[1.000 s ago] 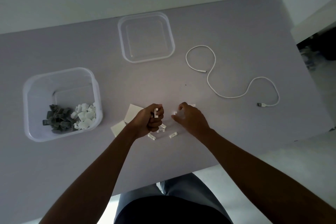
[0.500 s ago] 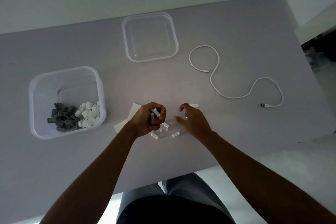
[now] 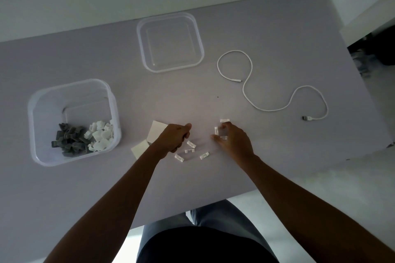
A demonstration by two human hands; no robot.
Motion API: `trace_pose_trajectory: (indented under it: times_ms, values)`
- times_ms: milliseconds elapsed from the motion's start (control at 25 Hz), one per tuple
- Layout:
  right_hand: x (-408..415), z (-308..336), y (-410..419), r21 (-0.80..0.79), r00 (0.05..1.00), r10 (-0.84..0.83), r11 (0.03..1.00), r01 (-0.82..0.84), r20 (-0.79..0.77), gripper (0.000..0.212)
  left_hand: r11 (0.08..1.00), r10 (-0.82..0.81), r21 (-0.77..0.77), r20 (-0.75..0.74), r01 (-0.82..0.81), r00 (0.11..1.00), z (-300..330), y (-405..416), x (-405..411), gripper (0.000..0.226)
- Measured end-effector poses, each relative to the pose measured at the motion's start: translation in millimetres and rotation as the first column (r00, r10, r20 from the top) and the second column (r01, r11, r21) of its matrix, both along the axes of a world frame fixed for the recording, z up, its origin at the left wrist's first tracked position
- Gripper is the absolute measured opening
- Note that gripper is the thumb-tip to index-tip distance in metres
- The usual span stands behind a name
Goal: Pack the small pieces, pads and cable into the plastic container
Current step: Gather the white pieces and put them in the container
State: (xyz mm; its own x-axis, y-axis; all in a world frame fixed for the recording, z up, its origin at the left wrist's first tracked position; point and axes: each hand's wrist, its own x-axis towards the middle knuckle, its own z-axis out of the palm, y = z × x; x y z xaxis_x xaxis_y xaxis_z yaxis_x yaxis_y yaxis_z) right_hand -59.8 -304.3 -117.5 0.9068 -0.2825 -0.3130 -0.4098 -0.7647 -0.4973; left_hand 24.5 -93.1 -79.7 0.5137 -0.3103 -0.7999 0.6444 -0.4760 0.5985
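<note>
A clear plastic container [image 3: 32, 113] at the left holds grey pieces [image 3: 68, 141] and white pieces [image 3: 100, 136]. My left hand [image 3: 173, 139] is a closed fist on small white pieces, partly covering two white pads [image 3: 158, 129]. Several small white pieces [image 3: 191, 144] lie on the table just right of the fist. My right hand [image 3: 233, 141] rests on the table with fingers curled apart around a white piece [image 3: 216, 130]; another piece [image 3: 224, 120] lies just beyond its fingertips. A white cable [image 3: 307, 118] snakes across the table at the right.
A shallow clear lid [image 3: 141, 49] lies at the back middle of the grey table [image 3: 267, 28]. The table's front edge runs close below my forearms, with my lap under it. A wall stands behind the table.
My right hand drew back from the left fist and now curls over pieces further right. The left fist turned knuckles up, hiding the pieces it holds.
</note>
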Motion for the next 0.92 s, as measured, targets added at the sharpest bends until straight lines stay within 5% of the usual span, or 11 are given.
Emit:
trace_pose_trajectory:
  times_ms: [320,680,800,920]
  values:
    - [10,-7,9,-0.085,0.997,0.07,0.994,-0.073,-0.039,0.022,0.968,0.084,-0.203,-0.288,-0.147,0.954,5,9,-1,0.048]
    - [16,-6,2,-0.028,0.984,0.159,0.987,-0.157,0.077,0.016,0.986,0.144,-0.047,-0.231,-0.159,0.962,0,2,5,0.041]
    - [19,-11,2,-0.011,0.987,0.14,0.99,-0.14,0.072,0.015,0.988,-0.001,0.153,0.088,-0.012,0.996,-8,1,5,0.045]
    - [20,-7,7,0.155,0.993,0.019,0.987,-0.037,0.113,0.014,0.899,-0.371,0.394,0.456,0.19,0.809,-20,6,-2,0.037]
